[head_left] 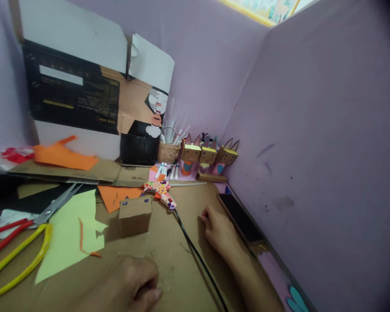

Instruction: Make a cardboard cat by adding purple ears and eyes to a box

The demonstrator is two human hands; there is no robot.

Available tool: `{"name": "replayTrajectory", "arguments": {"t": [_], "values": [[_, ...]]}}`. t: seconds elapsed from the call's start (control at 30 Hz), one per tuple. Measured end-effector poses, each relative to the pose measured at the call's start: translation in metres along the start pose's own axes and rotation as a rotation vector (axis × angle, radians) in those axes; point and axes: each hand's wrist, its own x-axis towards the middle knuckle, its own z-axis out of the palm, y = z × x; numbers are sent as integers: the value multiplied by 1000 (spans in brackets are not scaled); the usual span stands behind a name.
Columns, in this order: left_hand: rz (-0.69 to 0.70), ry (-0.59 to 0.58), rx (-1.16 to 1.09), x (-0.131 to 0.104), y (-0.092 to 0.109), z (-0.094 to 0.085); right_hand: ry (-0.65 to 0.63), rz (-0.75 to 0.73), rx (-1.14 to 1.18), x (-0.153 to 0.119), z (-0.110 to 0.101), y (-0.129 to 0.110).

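Note:
My left hand (133, 277) rests loosely curled at the lower middle of the head view, slightly blurred, with nothing visible in it. It is nearest to a small cardboard box (134, 219) that has two blue dots drawn near its top edge. My right hand (217, 227) lies on the cardboard sheet (178, 242), fingers folded in, no object showing in them. Just right of it is a dark smartphone (240, 219). Between and beyond the hands lies a flower-patterned glue gun (160, 193), its black cord (198, 255) running toward me.
Red-and-yellow-handled scissors (47, 214) lie at left on yellow paper (74, 234). Orange paper (118, 197) lies behind the small box. Eared cardboard figures (208, 155) and a basket (169, 152) of sticks stand at the back, beside a large unfolded carton (74, 95). A wall (312, 130) bounds the right.

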Motion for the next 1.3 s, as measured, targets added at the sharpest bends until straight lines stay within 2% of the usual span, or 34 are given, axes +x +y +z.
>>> {"name": "replayTrajectory", "arguments": {"t": [0.03,0.1,0.17,0.2,0.27,0.33,0.5,0.7,0.97,1.3], "values": [[17,-7,-29,2,7,0,-4,-19,50,-1,0,-3],[29,121,-195,8,13,6,-34,-59,155,-7,1,-14],[25,248,-454,16,11,16,-145,-72,370,-17,4,-28],[34,284,-548,19,8,20,-250,-58,566,-23,6,-36],[26,295,-713,22,0,27,-407,-26,881,-35,11,-49],[-20,258,-851,23,-6,28,-475,5,1039,-43,16,-58],[-123,197,-964,21,-9,25,-520,28,1074,-48,24,-63],[-117,207,-890,22,-7,27,-560,9,1052,-49,23,-62],[-116,187,-904,24,-10,29,-542,-21,1038,-50,23,-62],[-100,275,-939,22,-8,28,-510,72,905,-49,22,-66]]}}
